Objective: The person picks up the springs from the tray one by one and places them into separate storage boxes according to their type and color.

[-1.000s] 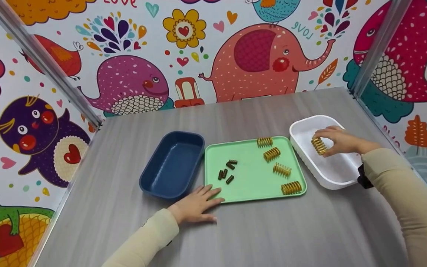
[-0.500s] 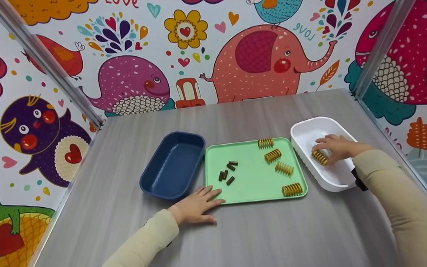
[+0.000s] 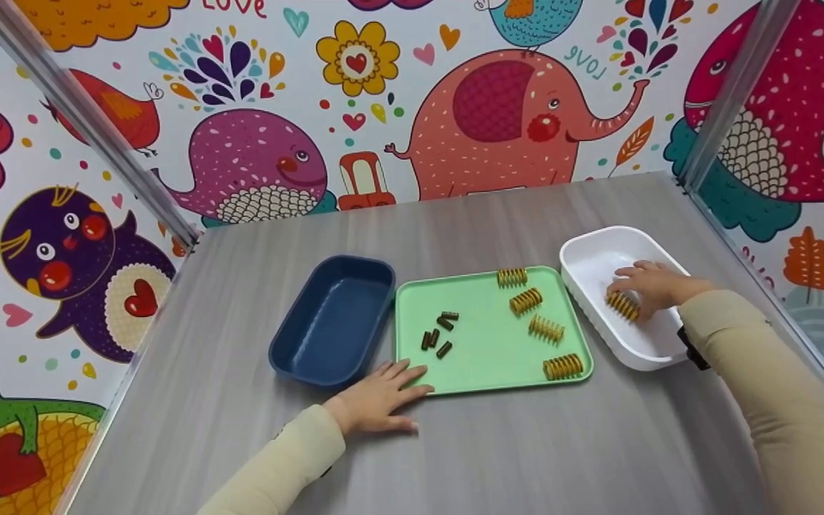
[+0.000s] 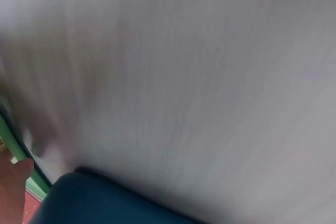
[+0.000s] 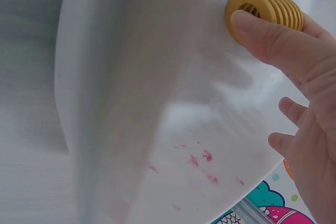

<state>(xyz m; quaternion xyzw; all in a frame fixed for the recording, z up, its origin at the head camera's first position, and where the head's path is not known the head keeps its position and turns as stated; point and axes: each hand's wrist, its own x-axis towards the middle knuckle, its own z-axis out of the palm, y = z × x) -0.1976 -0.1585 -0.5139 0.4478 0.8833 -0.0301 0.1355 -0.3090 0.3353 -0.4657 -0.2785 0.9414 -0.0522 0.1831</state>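
Observation:
My right hand (image 3: 654, 285) is inside the white basin (image 3: 574, 275). In the right wrist view its thumb presses one end of a yellow coil spring (image 5: 286, 10), with the other fingers at the far end, pinching it low over the basin floor. In the head view the spring (image 3: 622, 306) lies on its side. My left hand (image 3: 376, 400) rests with spread, straight fingers on the front left corner of the green tray (image 3: 483, 350). Along the tray's right side lie several yellow springs (image 3: 562, 367); several small dark springs (image 3: 444, 349) lie on its left half.
A dark blue basin (image 3: 332, 322) stands against the tray's left side, just behind my left hand. The white basin adjoins the tray's right edge. Patterned wall panels and metal posts (image 3: 730, 89) border the grey table (image 3: 498, 458).
My right hand has lowered the yellow spring further into the white basin, the spring turning flatter. My left hand stays in place on the tray corner.

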